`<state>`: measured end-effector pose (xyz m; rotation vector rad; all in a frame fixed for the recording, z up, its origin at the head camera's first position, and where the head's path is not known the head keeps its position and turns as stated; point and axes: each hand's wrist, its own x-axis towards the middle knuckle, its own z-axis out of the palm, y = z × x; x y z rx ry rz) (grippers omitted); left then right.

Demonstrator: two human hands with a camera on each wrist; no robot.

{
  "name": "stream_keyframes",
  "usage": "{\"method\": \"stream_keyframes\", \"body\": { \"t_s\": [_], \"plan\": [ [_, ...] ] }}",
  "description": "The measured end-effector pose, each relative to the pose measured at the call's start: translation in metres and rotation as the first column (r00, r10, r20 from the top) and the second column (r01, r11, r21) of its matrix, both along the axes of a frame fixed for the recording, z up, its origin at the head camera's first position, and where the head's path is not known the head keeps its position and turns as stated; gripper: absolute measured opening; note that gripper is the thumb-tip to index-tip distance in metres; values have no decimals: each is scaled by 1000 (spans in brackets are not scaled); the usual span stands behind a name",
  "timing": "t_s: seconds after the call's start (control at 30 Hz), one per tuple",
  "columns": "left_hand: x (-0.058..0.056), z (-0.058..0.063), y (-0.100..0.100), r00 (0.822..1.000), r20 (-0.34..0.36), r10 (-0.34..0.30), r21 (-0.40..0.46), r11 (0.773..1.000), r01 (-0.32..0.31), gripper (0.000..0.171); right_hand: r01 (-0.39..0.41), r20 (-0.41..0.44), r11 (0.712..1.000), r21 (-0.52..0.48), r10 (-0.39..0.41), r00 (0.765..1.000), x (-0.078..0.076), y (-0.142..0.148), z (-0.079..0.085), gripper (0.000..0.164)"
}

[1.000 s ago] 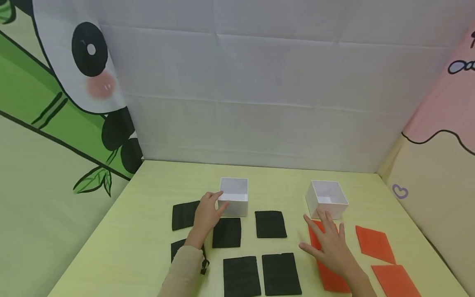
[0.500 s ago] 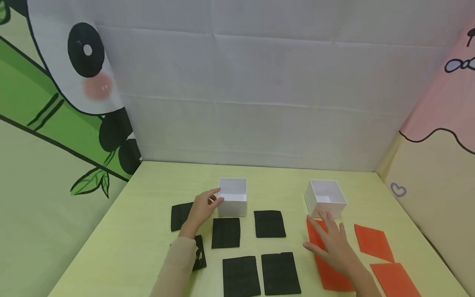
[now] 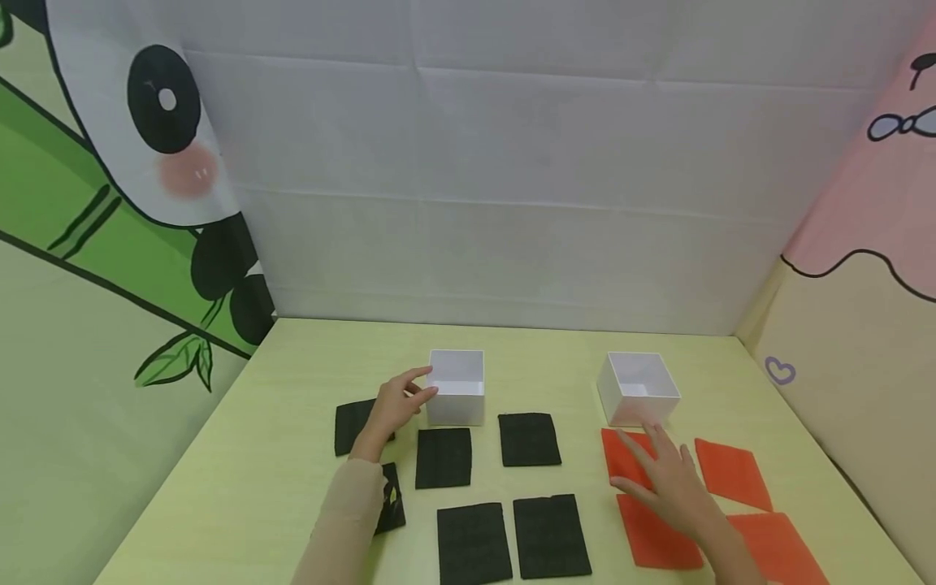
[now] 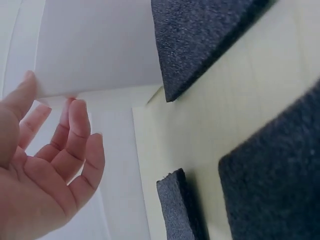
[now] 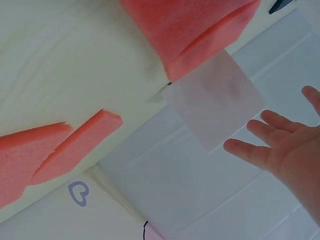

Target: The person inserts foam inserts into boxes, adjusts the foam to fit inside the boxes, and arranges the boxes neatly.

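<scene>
My left hand [image 3: 393,408] is beside the left edge of the left white box [image 3: 457,410]. Thumb and forefinger point toward that edge, and the other fingers are loosely bent. In the left wrist view, the thumb [image 4: 22,97] is at a corner of the box [image 4: 100,47]; firm contact is hard to judge. Spread fingers mark my right hand [image 3: 669,487], holding nothing, above two red foam squares [image 3: 654,540] in front of the right white box [image 3: 639,410]. Its fingertips appear apart from that box [image 5: 215,100] in the right wrist view.
Several black foam squares [image 3: 475,543] lie on the table [image 3: 241,471], in front of and left of the left box. Two more red squares [image 3: 733,473] lie at right. A white cloth [image 3: 497,187] hangs along the back, with printed panels [image 3: 161,284] at the sides.
My left hand has drawn slightly left and no longer overlaps the box front. My right hand has shifted a little right, uncovering the gap between two red squares. The view has shifted slightly.
</scene>
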<state>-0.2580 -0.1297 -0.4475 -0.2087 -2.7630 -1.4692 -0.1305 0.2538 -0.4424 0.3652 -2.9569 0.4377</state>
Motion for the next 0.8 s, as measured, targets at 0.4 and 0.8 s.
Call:
{"method": "stream_keyframes", "body": {
  "t_s": [0.4, 0.8],
  "plan": [
    [-1, -1, -1, 999, 51, 12, 1, 1000, -12, 48, 10, 67, 1000, -18, -9, 998, -3, 17, -8, 61],
    [-1, -2, -1, 999, 48, 19, -2, 1000, -19, 47, -22, 195, 999, -47, 31, 980, -16, 35, -21, 58]
  ]
}}
